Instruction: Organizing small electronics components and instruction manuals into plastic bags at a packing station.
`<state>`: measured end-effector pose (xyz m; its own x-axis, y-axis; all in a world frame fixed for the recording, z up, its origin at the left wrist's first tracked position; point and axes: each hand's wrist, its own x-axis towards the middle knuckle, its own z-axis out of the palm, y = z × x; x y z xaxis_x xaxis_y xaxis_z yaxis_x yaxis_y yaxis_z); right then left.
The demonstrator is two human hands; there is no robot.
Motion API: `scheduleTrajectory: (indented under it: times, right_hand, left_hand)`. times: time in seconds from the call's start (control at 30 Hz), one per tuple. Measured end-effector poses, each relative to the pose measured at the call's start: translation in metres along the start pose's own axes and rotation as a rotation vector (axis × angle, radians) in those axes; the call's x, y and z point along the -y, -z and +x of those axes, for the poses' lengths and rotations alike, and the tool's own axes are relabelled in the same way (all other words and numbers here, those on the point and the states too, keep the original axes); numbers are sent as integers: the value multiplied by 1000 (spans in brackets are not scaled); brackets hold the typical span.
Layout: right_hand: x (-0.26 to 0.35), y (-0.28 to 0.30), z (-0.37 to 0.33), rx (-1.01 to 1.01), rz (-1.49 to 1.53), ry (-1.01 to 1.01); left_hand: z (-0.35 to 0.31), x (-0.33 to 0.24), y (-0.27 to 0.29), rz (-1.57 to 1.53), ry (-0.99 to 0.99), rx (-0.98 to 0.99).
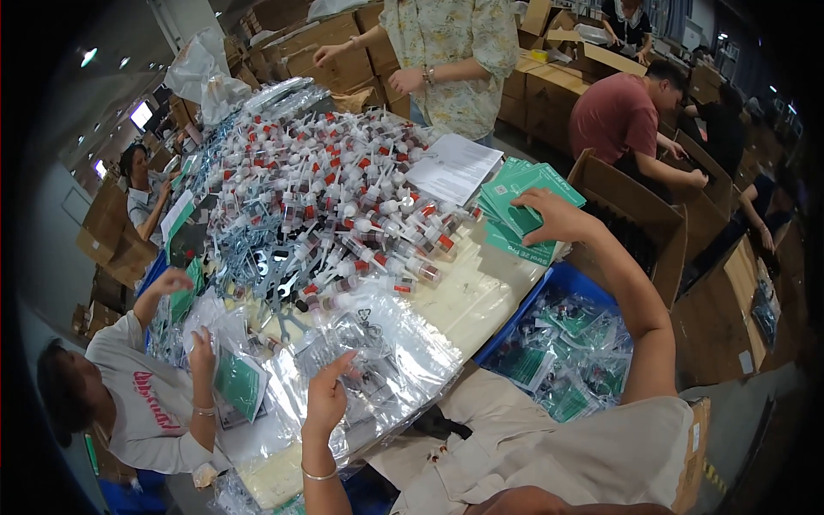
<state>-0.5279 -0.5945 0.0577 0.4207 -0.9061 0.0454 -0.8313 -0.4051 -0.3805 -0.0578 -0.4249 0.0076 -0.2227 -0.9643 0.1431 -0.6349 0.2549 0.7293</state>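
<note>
- The right hand is on the green cards, with its thumb and fingers spread apart.
- The green cards lie in a messy, fanned pile at the right edge of the tabletop.
- The left hand is over the clear bags at the near side of the tabletop. One finger points out, and I cannot tell if it is pinching a bag.
- The clear bags are flat and shiny, and they lie in front of the person.
- A thin bracelet is around the left wrist.
- A white paper with print on it lies just beside the green cards.
- A big heap of little bottles fills the middle of the tabletop. They have white tips and bits of red.
- Flat metal wrenches lie along the left side of the heap.
- A blue bin is below the right edge of the tabletop. It holds lots of packed bags with green cards inside.
- A brown box stands open near the blue bin.
- A co-worker in a white shirt is at the left, with both hands up over the tabletop.
- Another person in a flowery shirt stands behind the heap.
</note>
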Motion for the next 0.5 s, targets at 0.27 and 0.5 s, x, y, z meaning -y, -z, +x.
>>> scheduleTrajectory:
  times: [0.27,0.5]
  right_hand:
    - [-19,5,8,51,100,66]
    - [1,0,5,20,64,23]
  left_hand:
    - [-6,11,-15,-64,52,25]
    - [-12,17,-20,-109,60,11]
